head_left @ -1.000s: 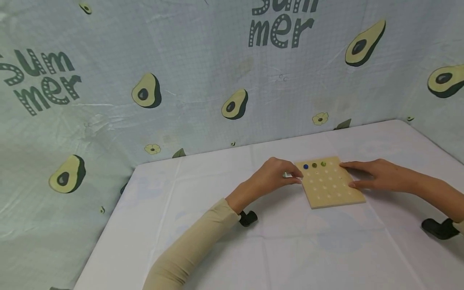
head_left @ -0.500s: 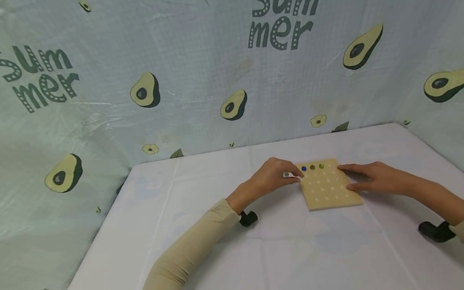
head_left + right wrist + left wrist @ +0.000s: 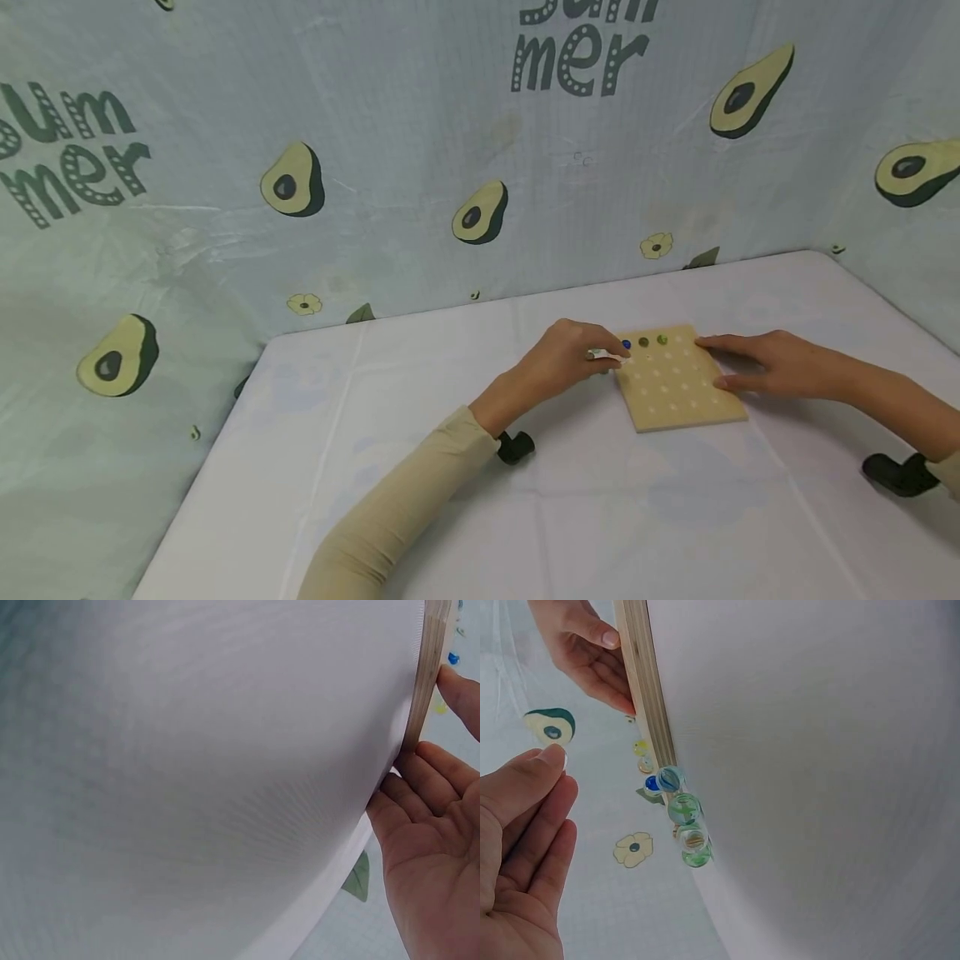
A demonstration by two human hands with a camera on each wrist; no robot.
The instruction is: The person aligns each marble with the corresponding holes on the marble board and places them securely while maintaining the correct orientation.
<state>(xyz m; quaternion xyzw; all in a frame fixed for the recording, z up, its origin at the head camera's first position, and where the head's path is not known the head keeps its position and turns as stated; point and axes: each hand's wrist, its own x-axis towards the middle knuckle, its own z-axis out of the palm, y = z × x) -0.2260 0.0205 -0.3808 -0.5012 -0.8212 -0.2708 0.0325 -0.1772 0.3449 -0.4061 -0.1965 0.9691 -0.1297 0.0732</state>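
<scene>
A square wooden board with rows of small hollows lies on the table. Along its far row sit a blue marble, a dark yellowish marble and a yellow-green marble. My left hand hovers at the board's left edge, thumb and index fingertips together; whether something small is between them is hidden. Beneath it, several loose glass marbles cluster beside the board in the left wrist view. My right hand holds the board's right edge, thumb and fingers against its side.
A white cloth covers the table. Behind it hangs a pale sheet printed with avocados and lettering. A black wrist device is on the left wrist, and another wrist device is on the right.
My left thumb and index fingertips have drawn closer together at the board's left edge. The right hand stays on the board, and the head view has shifted slightly.
</scene>
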